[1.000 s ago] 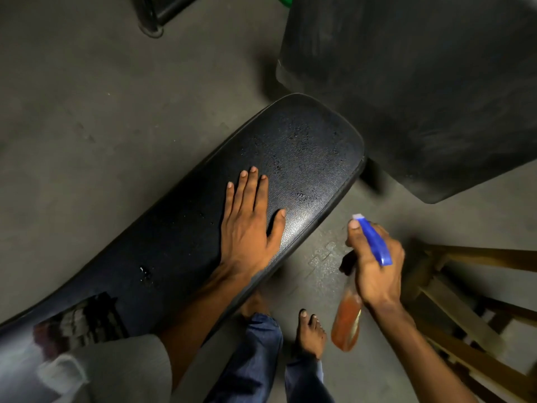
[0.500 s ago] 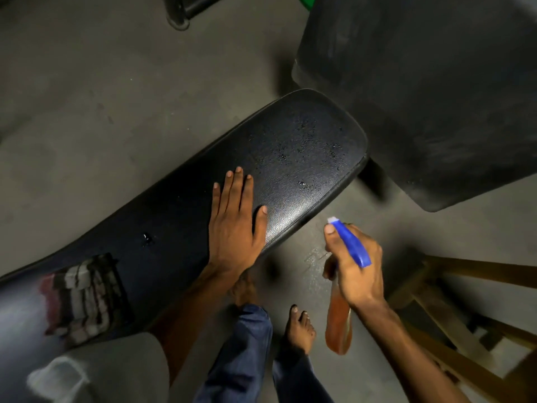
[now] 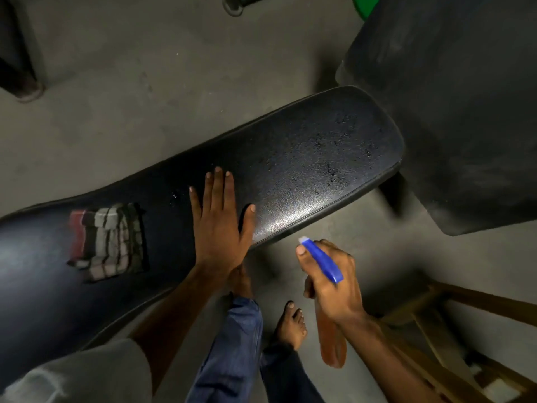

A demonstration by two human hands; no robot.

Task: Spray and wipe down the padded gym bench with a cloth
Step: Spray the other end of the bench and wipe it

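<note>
The bench (image 3: pixel 305 167) has the flat left hand (image 3: pixel 220 225) on it; the right hand (image 3: pixel 331 283) grips a spray bottle (image 3: pixel 331 341).

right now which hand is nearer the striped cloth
Left. The left hand lies flat on the bench just beside the cloth; the right hand holds the spray bottle off the bench.

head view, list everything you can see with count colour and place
bench: 1, black padded, centre, droplets at far end
cloth: 1, striped, folded on bench, left
spray bottle: 1, orange with blue head, right of bench
dark block: 1, black, top right
wooden frame: 1, brown, bottom right
green item: 1, top edge
left hand: flat on bench
right hand: fingers round bottle
feet: bare, on floor; blue jeans
</note>
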